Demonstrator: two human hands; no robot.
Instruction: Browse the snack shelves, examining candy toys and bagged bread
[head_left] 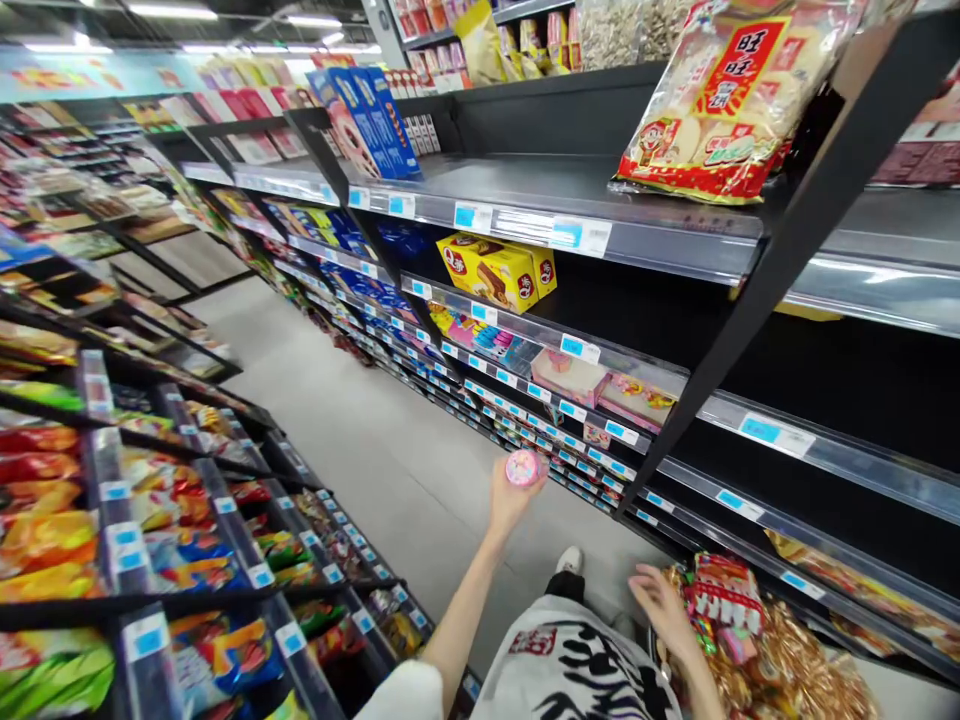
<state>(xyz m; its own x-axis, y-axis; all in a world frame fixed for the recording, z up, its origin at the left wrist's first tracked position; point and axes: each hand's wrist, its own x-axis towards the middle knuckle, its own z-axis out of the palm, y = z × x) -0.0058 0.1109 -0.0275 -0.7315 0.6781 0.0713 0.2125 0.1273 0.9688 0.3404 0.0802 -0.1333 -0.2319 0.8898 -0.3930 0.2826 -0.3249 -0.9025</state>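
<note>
My left hand (504, 500) is out in front over the aisle floor, wrapped round a small pink canister (523, 467) with a round patterned lid facing up. What is printed on it is too small to read. Down at the right, my right hand (664, 605) is empty, its fingers apart. Beside it is a heap of packaged snacks, with a red-and-white snack pack (724, 592) and crinkled gold wrapping (802, 665). A dark rim shows at the heap's left edge, but most of whatever holds it is hidden.
Right-hand shelves hold yellow boxes (499, 270), pink flat boxes (570, 377), blue boxes (367, 120) and a rice cracker bag (739, 105). A left rack (139, 540) carries bagged snacks. The grey floor (352, 430) of the aisle runs between them.
</note>
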